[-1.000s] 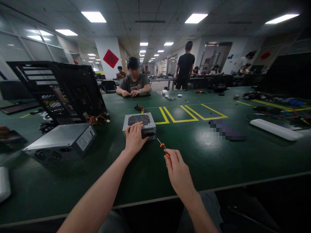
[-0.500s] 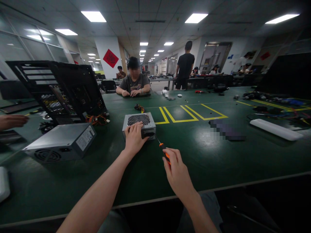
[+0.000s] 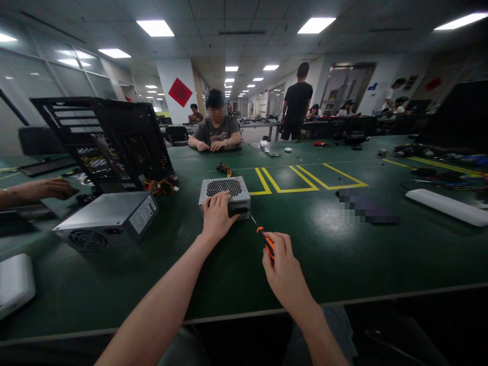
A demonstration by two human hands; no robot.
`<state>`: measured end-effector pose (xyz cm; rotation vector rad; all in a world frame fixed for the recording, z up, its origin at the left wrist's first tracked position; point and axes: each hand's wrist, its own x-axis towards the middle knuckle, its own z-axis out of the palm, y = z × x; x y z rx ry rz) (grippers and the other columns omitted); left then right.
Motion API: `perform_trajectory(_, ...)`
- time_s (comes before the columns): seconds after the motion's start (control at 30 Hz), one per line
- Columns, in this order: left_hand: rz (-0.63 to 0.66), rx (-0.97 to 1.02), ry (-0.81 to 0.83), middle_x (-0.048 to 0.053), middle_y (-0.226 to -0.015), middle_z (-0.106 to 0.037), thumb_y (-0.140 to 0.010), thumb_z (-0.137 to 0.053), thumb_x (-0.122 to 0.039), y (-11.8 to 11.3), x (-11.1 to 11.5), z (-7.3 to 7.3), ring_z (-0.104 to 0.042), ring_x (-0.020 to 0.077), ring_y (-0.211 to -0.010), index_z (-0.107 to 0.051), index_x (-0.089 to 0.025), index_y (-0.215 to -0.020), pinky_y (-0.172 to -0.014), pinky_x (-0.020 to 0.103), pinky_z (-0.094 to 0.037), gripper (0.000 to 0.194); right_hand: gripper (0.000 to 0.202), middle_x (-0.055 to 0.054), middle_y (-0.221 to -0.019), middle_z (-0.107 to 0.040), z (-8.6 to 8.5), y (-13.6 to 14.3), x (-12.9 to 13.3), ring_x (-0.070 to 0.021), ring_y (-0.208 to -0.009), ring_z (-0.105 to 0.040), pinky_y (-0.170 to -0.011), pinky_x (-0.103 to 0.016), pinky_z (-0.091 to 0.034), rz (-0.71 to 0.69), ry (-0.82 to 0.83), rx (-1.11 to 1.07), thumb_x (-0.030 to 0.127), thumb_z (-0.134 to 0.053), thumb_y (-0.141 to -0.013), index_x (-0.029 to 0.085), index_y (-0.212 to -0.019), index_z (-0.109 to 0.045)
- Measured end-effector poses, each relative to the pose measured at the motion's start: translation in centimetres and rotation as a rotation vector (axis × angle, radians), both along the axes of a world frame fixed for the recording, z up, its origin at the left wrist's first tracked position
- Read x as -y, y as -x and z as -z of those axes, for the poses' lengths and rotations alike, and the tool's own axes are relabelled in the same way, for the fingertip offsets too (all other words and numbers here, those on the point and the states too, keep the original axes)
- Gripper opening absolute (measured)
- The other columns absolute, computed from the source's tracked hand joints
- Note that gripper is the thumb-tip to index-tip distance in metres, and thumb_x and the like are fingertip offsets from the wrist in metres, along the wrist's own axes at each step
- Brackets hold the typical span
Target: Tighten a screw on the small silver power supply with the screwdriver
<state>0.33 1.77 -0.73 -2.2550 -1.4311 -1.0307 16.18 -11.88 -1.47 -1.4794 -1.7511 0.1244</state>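
Observation:
A small grey computer power supply with a honeycomb vent on top lies on the green table. My left hand grips it, fingers over the top and thumb along the near side. In my right hand is a screwdriver with an orange and black handle, fingers closed around it. Its thin shaft slants up and left to the near right corner of the power supply. Whether the tip sits in a screw is too small to tell. Behind the power supply lies a bundle of cables.
At left stand a larger power supply and an open black computer case. Another person's hand reaches in beside them. A white device lies near left, a long white bar at right. Someone sits opposite.
The view has turned slightly left, so everything appears shifted right. The other person's hand at left has reached further in. Both my hands keep their hold.

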Motion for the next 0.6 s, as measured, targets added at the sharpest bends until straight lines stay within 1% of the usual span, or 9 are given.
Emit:
perform_trajectory(0.07, 0.002, -0.003, 0.004, 0.008, -0.127, -0.049, -0.067, -0.067, -0.029, 0.04, 0.05, -0.03, -0.041, 0.0247, -0.117, -0.043, -0.021, -0.112, -0.095, 0.041, -0.026, 0.052, 0.026, -0.012, -0.105, -0.048, 0.17, -0.1, -0.05, -0.0168, -0.078, -0.062, -0.059, -0.029, -0.053, 0.0, 0.004, 0.01, 0.022, -0.033, -0.087, 0.016, -0.111, -0.043)
perform_trajectory(0.17, 0.006, -0.001, 0.007, 0.007, -0.127, -0.049, -0.067, -0.067, -0.029, 0.07, 0.13, -0.06, -0.04, 0.0245, -0.118, -0.043, -0.022, -0.112, -0.095, 0.04, -0.026, 0.052, 0.026, -0.01, -0.096, -0.055, 0.45, -0.33, -0.27, -0.0177, -0.074, -0.062, -0.055, -0.028, -0.051, 0.05, 0.008, 0.04, 0.027, -0.03, -0.09, 0.016, -0.106, -0.047)
perform_trajectory(0.27, 0.01, 0.002, 0.013, 0.007, -0.127, -0.049, -0.067, -0.067, -0.029, 0.02, 0.18, -0.1, -0.04, 0.0241, -0.118, -0.042, -0.022, -0.112, -0.095, 0.04, -0.026, 0.052, 0.028, -0.01, -0.094, -0.056, 0.53, -0.49, -0.47, -0.0174, -0.073, -0.062, -0.055, -0.028, -0.05, 0.066, -0.002, 0.025, 0.029, -0.027, -0.091, 0.017, -0.105, -0.048)
perform_trajectory(0.33, 0.008, 0.006, 0.019, 0.007, -0.127, -0.049, -0.067, -0.067, -0.029, -0.03, 0.21, -0.14, -0.04, 0.0242, -0.119, -0.043, -0.022, -0.112, -0.095, 0.041, -0.026, 0.052, 0.026, -0.009, -0.095, -0.055, 0.43, -0.49, -0.48, -0.0172, -0.073, -0.062, -0.056, -0.029, -0.05, 0.046, -0.005, 0.013, 0.03, -0.028, -0.091, 0.018, -0.105, -0.047)
perform_trajectory(0.43, 0.004, 0.011, 0.025, 0.007, -0.127, -0.049, -0.066, -0.067, -0.029, -0.07, 0.25, -0.18, -0.04, 0.0244, -0.119, -0.043, -0.023, -0.111, -0.095, 0.041, -0.027, 0.051, 0.024, -0.01, -0.1, -0.051, 0.15, -0.34, -0.32, -0.0173, -0.076, -0.061, -0.059, -0.03, -0.051, 0.022, 0.008, 0.013, 0.03, -0.036, -0.088, 0.018, -0.106, -0.046)
perform_trajectory(0.53, -0.003, 0.009, 0.027, 0.007, -0.127, -0.049, -0.066, -0.068, -0.029, -0.08, 0.27, -0.2, -0.04, 0.0241, -0.119, -0.043, -0.022, -0.111, -0.095, 0.041, -0.026, 0.051, 0.026, -0.012, -0.11, -0.044, -0.04, -0.12, -0.14, -0.0175, -0.083, -0.06, -0.065, -0.03, -0.052, -0.01, -0.014, 0.019, 0.021, -0.039, -0.085, 0.017, -0.11, -0.044)
perform_trajectory(0.6, -0.007, 0.009, 0.024, 0.007, -0.127, -0.049, -0.066, -0.068, -0.029, -0.08, 0.27, -0.21, -0.04, 0.0241, -0.118, -0.043, -0.022, -0.111, -0.096, 0.041, -0.026, 0.051, 0.026, -0.013, -0.111, -0.044, -0.04, 0.02, -0.07, -0.0171, -0.084, -0.06, -0.067, -0.029, -0.053, -0.045, -0.043, 0.043, 0.017, -0.037, -0.085, 0.016, -0.109, -0.045)
